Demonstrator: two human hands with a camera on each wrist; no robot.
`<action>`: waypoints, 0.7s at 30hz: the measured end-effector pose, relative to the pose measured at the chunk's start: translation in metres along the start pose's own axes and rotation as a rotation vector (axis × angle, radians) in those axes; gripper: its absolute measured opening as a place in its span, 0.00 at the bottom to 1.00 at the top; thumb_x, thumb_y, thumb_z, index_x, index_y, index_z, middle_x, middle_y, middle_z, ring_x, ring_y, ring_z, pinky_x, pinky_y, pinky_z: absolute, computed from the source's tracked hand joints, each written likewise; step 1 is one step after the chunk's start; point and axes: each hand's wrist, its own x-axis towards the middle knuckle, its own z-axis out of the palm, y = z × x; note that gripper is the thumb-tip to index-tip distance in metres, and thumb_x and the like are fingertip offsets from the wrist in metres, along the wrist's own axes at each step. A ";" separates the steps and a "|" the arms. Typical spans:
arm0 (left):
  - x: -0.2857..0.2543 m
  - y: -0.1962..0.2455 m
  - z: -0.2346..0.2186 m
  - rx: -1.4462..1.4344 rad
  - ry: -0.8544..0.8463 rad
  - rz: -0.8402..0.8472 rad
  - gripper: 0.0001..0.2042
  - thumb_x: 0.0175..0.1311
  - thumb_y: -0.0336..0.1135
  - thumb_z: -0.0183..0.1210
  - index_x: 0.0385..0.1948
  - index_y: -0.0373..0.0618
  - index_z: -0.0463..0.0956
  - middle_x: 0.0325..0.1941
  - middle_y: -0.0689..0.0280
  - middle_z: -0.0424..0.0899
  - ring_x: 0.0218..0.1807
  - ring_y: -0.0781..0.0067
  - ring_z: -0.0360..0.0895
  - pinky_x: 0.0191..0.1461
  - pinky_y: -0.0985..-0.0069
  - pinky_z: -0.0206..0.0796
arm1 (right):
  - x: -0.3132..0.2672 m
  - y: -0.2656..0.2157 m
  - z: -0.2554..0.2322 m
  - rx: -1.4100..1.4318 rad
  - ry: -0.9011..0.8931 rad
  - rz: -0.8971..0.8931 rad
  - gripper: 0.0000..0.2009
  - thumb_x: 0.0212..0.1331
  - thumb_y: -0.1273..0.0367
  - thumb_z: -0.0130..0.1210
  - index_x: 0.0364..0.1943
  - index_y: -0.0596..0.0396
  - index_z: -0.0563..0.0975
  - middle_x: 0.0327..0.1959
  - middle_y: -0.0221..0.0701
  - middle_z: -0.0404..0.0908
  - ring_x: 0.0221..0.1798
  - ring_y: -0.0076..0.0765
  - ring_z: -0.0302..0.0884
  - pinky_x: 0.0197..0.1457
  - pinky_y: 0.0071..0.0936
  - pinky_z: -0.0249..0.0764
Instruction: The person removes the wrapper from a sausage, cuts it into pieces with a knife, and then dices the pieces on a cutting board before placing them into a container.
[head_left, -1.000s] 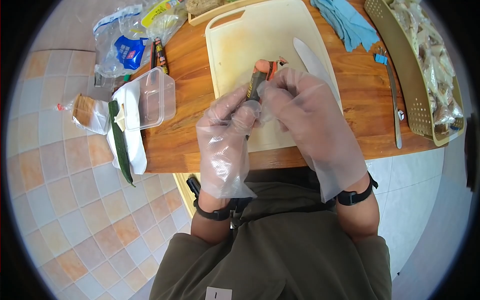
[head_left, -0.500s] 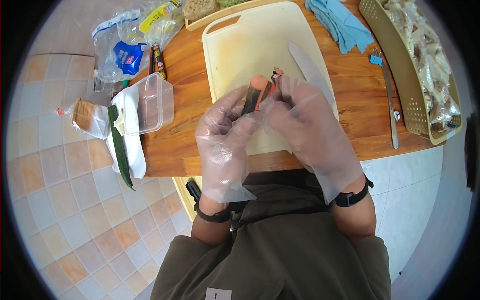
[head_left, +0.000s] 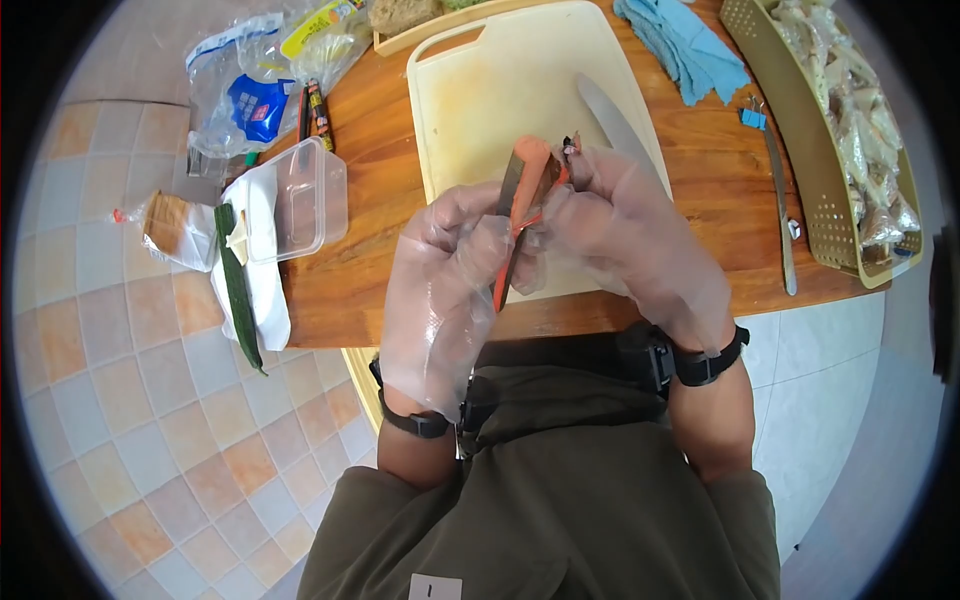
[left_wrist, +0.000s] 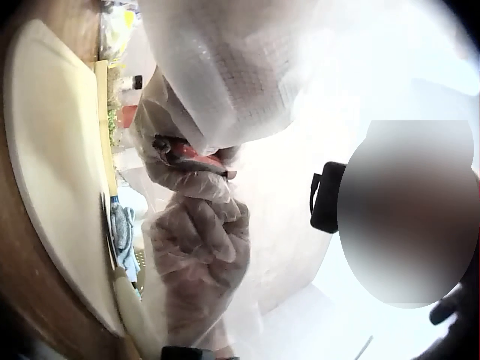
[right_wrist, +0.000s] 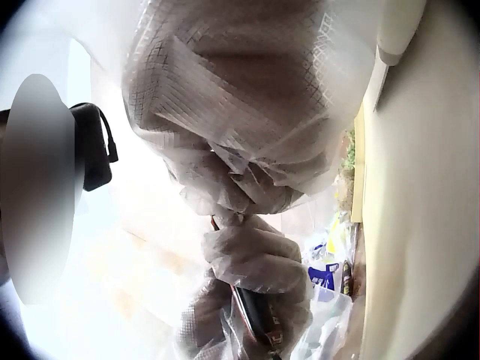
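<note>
In the head view my gloved left hand (head_left: 445, 265) grips a partly peeled ham sausage (head_left: 534, 158) over the cutting board. Its pink meat shows at the top and down one side. Part of the dark wrapper (head_left: 504, 285), red on its inner face, hangs loose below the fingers. My gloved right hand (head_left: 635, 235) pinches the torn wrapper just right of the sausage. Both hands wear clear plastic gloves and are close together. In the right wrist view the dark-wrapped sausage (right_wrist: 256, 309) runs through the left fingers. The right fingertips are hidden by the glove there.
Beneath the hands lies a cream cutting board (head_left: 465, 105) with a knife (head_left: 612, 112) on its right side. Leftward are a cucumber (head_left: 238, 295), a clear container (head_left: 312, 205) and wrapped sausages (head_left: 319, 115). A blue cloth (head_left: 690, 60) and a basket (head_left: 838, 210) of bagged items stand right.
The wrapper has been pulled further down, baring more of the pink meat. A loose strip now hangs below the left fingers, and the sausage has tilted slightly.
</note>
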 end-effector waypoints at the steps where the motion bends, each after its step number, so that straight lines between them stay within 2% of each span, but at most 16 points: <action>1: 0.001 0.000 -0.002 -0.019 -0.034 -0.011 0.21 0.70 0.38 0.70 0.56 0.32 0.79 0.44 0.59 0.88 0.38 0.72 0.81 0.44 0.73 0.74 | 0.000 0.001 0.000 0.035 0.002 0.032 0.13 0.71 0.63 0.59 0.40 0.62 0.81 0.34 0.27 0.81 0.36 0.21 0.76 0.43 0.23 0.71; 6: 0.005 -0.004 -0.007 -0.102 -0.073 -0.030 0.20 0.71 0.36 0.69 0.57 0.31 0.79 0.45 0.58 0.88 0.39 0.70 0.81 0.47 0.72 0.75 | 0.002 0.006 0.004 0.035 0.070 0.015 0.13 0.71 0.62 0.60 0.38 0.60 0.81 0.33 0.26 0.80 0.36 0.18 0.75 0.40 0.21 0.71; 8: 0.007 -0.008 -0.007 -0.075 -0.015 0.008 0.20 0.71 0.31 0.67 0.59 0.30 0.78 0.47 0.58 0.87 0.43 0.70 0.82 0.50 0.71 0.75 | 0.003 0.004 0.007 0.012 0.106 -0.004 0.13 0.71 0.62 0.60 0.38 0.59 0.80 0.33 0.25 0.80 0.35 0.17 0.75 0.39 0.20 0.70; 10: 0.007 -0.007 -0.002 -0.044 0.037 0.031 0.19 0.71 0.29 0.66 0.60 0.30 0.77 0.48 0.58 0.87 0.45 0.69 0.82 0.53 0.70 0.75 | 0.002 -0.001 0.011 -0.026 0.222 0.061 0.12 0.72 0.64 0.59 0.36 0.58 0.80 0.32 0.23 0.80 0.34 0.15 0.74 0.36 0.18 0.69; 14: 0.008 -0.009 0.000 0.001 0.104 0.072 0.18 0.71 0.23 0.63 0.61 0.30 0.76 0.50 0.59 0.85 0.49 0.68 0.82 0.57 0.68 0.75 | 0.003 0.000 0.012 -0.092 0.222 0.018 0.11 0.73 0.64 0.59 0.37 0.59 0.80 0.30 0.22 0.79 0.32 0.13 0.71 0.33 0.17 0.67; 16: 0.009 -0.012 0.000 0.005 0.143 0.101 0.18 0.71 0.22 0.62 0.62 0.30 0.76 0.50 0.59 0.85 0.49 0.68 0.83 0.57 0.68 0.75 | 0.005 0.013 0.008 -0.225 0.217 -0.107 0.12 0.73 0.64 0.58 0.37 0.60 0.79 0.28 0.21 0.77 0.31 0.12 0.68 0.31 0.18 0.65; 18: 0.008 -0.013 0.000 0.008 0.190 0.126 0.19 0.72 0.22 0.62 0.63 0.30 0.76 0.50 0.59 0.84 0.50 0.67 0.83 0.58 0.67 0.75 | 0.002 0.012 0.007 -0.284 0.262 -0.091 0.13 0.73 0.63 0.58 0.37 0.60 0.79 0.28 0.20 0.76 0.31 0.12 0.67 0.31 0.19 0.65; 20: 0.013 -0.011 -0.001 -0.071 0.154 0.234 0.17 0.73 0.23 0.61 0.61 0.32 0.76 0.50 0.60 0.83 0.50 0.66 0.82 0.58 0.67 0.75 | -0.004 0.013 0.003 -0.335 0.301 -0.071 0.13 0.73 0.63 0.59 0.37 0.61 0.79 0.27 0.20 0.76 0.31 0.12 0.65 0.32 0.20 0.65; 21: 0.015 -0.009 -0.005 -0.069 0.161 0.236 0.17 0.73 0.23 0.61 0.61 0.32 0.76 0.50 0.60 0.83 0.50 0.66 0.82 0.58 0.67 0.75 | -0.008 0.012 0.001 -0.378 0.338 -0.043 0.13 0.73 0.64 0.59 0.37 0.61 0.79 0.26 0.20 0.74 0.31 0.13 0.65 0.32 0.21 0.65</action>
